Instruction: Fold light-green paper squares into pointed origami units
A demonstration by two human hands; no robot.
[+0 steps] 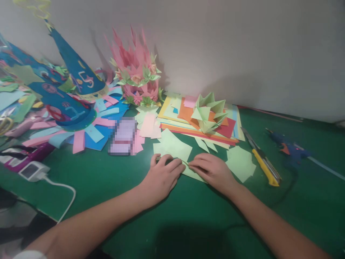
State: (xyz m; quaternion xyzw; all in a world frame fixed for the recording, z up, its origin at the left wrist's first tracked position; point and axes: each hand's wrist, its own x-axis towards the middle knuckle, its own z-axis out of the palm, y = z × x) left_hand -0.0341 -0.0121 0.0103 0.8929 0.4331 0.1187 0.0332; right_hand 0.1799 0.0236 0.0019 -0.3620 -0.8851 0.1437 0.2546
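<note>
A pale green sheet of paper point(194, 175) lies on the green table between my hands, partly hidden under them. My left hand point(163, 176) is closed over its left part, fingers bent and pressed together. The fingers of my right hand point(215, 171) pinch its upper edge, where the paper looks lifted or folded over. Just beyond my left hand is another pale green paper piece point(172, 144). More pale green pieces point(240, 163) lie to the right of my right hand. Small pointed green cutouts point(205, 144) rest above it.
Behind stands a folded green paper crown point(208, 113) on stacked coloured paper point(172, 120). A yellow utility knife point(262, 165) and a blue glue gun point(288, 145) lie right. Left are a blurred-out phone point(122, 136), blue cone hats point(72, 63), a pink paper crown point(137, 72) and a white charger point(33, 171).
</note>
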